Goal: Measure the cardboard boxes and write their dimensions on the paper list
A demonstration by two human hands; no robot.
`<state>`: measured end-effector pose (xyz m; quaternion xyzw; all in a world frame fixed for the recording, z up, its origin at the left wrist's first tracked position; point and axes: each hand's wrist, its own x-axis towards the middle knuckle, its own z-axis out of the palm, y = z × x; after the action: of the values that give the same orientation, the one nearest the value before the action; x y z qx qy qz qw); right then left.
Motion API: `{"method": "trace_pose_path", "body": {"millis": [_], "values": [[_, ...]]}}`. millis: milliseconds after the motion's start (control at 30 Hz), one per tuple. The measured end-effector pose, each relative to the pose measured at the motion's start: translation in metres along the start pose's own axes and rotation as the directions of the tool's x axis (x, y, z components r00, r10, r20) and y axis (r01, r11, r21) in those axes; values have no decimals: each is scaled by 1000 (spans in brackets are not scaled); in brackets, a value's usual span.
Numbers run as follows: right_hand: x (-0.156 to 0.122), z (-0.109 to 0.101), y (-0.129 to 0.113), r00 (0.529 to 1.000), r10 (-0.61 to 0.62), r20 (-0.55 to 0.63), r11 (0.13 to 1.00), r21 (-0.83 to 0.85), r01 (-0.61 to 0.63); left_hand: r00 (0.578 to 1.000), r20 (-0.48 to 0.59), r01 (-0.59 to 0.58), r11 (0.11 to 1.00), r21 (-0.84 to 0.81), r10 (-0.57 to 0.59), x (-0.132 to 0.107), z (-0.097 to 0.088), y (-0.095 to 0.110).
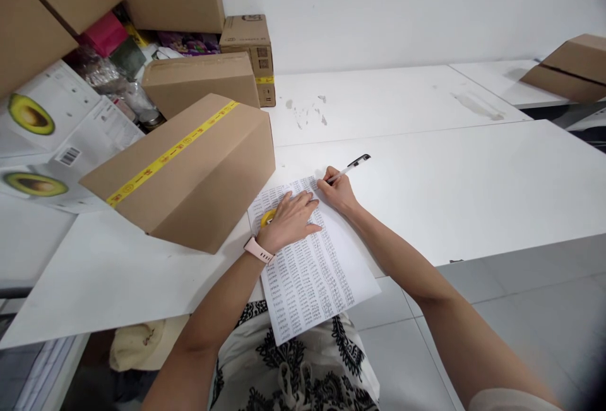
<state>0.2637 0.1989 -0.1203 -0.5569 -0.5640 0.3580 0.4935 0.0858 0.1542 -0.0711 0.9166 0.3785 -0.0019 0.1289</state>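
Observation:
A white sheet of paper [307, 285] covered in columns of handwriting lies at the table's front edge, its lower end hanging over my lap. My right hand [338, 190] is closed around a pen [355, 163] with a clear barrel and black end, its tip side down at the sheet's upper right. Flat on the page, my left hand [292, 218] rests with fingers spread. A yellow round object [267, 217], perhaps a tape roll, is partly hidden beside that hand. A pink watch strap [258, 249] circles my left wrist.
Left of the paper stands a cardboard box [199, 171] sealed with yellow tape. Behind it are more boxes [246, 51] and packaged goods. Cartons with avocado pictures [61, 133] sit far left. Another box [572, 70] is at the far right of the white table [449, 184].

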Motion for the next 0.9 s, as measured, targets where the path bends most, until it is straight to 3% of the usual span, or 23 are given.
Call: {"method": "trace_pose_path", "body": {"millis": [900], "values": [[1,-3,-1,999,2,-36,1000,25,-1,1000,27,12,1000,7,-13,0,-1,1]]}}
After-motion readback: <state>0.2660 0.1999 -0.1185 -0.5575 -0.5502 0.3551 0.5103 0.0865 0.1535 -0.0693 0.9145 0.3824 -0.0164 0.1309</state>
